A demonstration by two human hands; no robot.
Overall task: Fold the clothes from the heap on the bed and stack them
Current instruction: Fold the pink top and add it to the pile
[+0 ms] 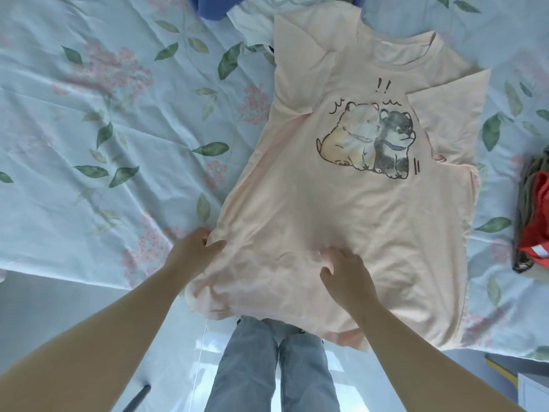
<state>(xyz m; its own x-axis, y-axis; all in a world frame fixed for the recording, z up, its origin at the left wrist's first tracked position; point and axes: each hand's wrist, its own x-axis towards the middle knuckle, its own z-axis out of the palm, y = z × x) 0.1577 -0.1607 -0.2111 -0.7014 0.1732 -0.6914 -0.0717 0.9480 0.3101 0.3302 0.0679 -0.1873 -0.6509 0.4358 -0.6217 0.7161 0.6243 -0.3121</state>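
Observation:
A pale peach T-shirt (350, 203) with a print of two cartoon dogs lies face up on the bed, collar away from me, its hem hanging over the bed's near edge. My left hand (197, 242) pinches the shirt's lower left side edge between thumb and fingers. My right hand (344, 269) rests on the lower middle of the shirt, its fingers curled into a bunch of the fabric. The left sleeve lies folded in over the chest.
The bed has a light blue floral sheet (104, 129). Blue and white clothes (214, 7) lie at the far edge above the shirt. A stack of red and olive garments (534, 215) sits at the right. My jeans-clad legs (276, 367) stand against the bed.

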